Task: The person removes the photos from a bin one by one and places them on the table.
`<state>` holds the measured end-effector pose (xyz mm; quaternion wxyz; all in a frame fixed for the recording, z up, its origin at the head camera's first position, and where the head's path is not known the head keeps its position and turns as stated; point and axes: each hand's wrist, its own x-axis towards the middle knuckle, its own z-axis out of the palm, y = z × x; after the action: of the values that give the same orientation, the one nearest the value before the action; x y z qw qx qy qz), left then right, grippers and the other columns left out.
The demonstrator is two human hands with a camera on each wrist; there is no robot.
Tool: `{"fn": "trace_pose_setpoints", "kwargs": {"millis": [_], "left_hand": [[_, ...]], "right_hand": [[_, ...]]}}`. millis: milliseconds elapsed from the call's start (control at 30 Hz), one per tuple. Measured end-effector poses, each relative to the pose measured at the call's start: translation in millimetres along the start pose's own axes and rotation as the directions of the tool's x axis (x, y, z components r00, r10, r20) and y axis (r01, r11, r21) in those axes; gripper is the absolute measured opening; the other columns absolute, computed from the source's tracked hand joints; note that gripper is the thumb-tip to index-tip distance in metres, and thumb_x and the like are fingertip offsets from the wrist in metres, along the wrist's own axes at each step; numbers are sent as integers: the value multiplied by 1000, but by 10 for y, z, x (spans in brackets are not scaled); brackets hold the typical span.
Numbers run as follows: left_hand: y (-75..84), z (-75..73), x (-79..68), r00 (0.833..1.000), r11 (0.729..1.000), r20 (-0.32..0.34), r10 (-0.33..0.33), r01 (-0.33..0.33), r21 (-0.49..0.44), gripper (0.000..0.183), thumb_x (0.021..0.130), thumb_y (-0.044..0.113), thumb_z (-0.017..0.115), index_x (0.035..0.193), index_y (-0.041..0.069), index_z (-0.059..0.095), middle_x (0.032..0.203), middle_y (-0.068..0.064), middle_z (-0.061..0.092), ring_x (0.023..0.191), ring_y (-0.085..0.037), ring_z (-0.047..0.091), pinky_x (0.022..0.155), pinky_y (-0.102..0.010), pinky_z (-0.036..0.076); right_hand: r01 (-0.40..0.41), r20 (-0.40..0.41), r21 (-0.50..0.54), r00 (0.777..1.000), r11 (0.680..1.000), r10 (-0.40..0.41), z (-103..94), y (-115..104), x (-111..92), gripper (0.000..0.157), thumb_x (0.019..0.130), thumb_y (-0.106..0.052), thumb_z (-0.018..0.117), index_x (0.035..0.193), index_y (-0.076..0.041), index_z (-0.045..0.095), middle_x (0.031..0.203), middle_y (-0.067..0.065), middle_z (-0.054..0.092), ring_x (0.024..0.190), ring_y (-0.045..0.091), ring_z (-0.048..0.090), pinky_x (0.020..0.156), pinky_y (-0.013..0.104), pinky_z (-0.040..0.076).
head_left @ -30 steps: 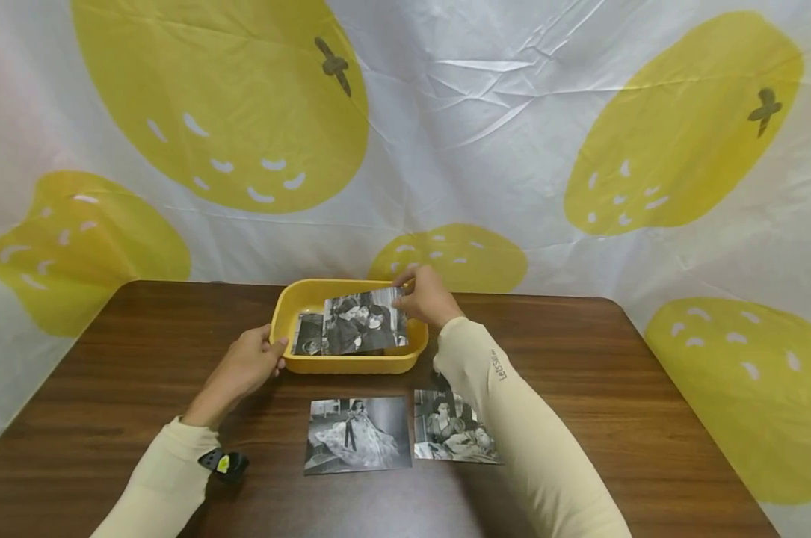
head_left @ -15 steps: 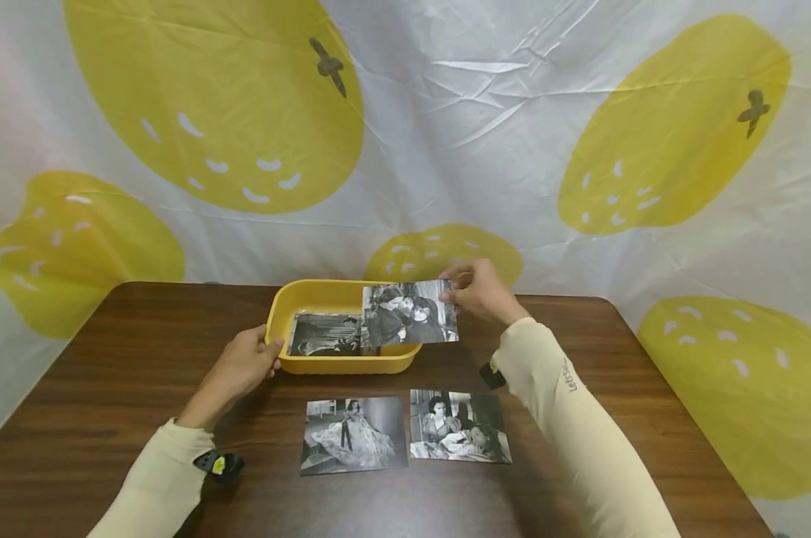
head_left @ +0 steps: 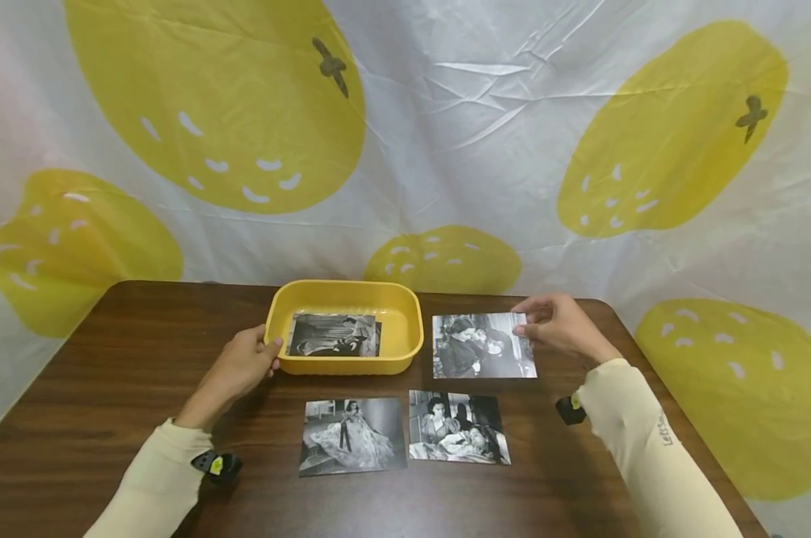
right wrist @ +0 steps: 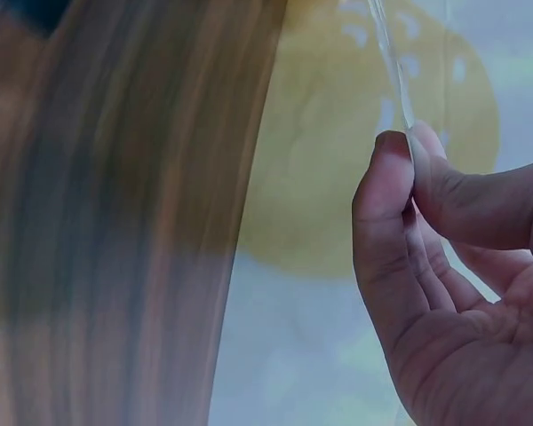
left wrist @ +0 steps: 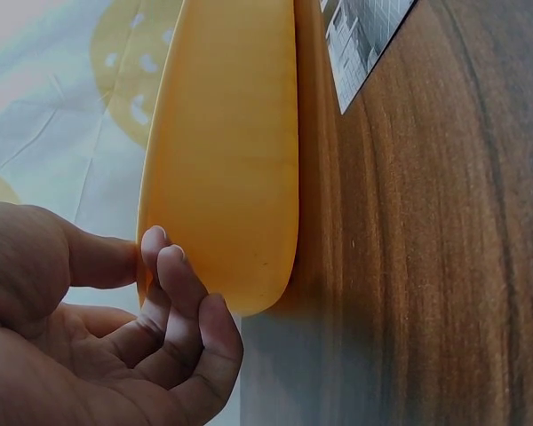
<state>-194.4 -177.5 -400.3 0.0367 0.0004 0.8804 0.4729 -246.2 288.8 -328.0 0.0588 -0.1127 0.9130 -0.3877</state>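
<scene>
My right hand pinches the right edge of a black-and-white photo, to the right of the yellow tray. In the right wrist view that photo appears edge-on between thumb and fingers, above the tabletop. My left hand grips the left front corner of the yellow tray; in the left wrist view the thumb and fingertips pinch its rim. Inside the tray, toward the left, lie overlapping black-and-white photos. Two more lie in front of it: one of a wide pale gown, another of two people.
Everything stands on a dark brown wooden table. Its back edge runs close to a white curtain printed with large yellow fruit. A black strap device sits on the left wrist, another on the right.
My right hand has lifted a photo out of the tray and carried it rightward past the tray's side, uncovering the photos beneath. The left hand has stayed on the tray.
</scene>
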Motion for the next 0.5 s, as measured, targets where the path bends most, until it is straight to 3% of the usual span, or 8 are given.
{"fn": "trace_pose_setpoints", "kwargs": {"millis": [233,500], "left_hand": [[-18,-11,32,1000,1000,-10,14,-14,3,26,106,12,47,121,-9,54,73,-5,59,61,-13,54,51,-25,40],[-31,7,29,1000,1000,2,0,0,-1,28,107,12,47,123,-9,54,73,-5,59,62,-14,55,50,-25,40]], "right_hand": [[-35,-15,1,999,999,35,-216,308,-312,32,86,-1,79,114,10,67,85,12,64,71,15,65,63,31,58],[-118,38,77,993,990,116,-276,673,-624,34,86,2,77,114,15,63,84,10,64,72,10,61,65,32,58]]}}
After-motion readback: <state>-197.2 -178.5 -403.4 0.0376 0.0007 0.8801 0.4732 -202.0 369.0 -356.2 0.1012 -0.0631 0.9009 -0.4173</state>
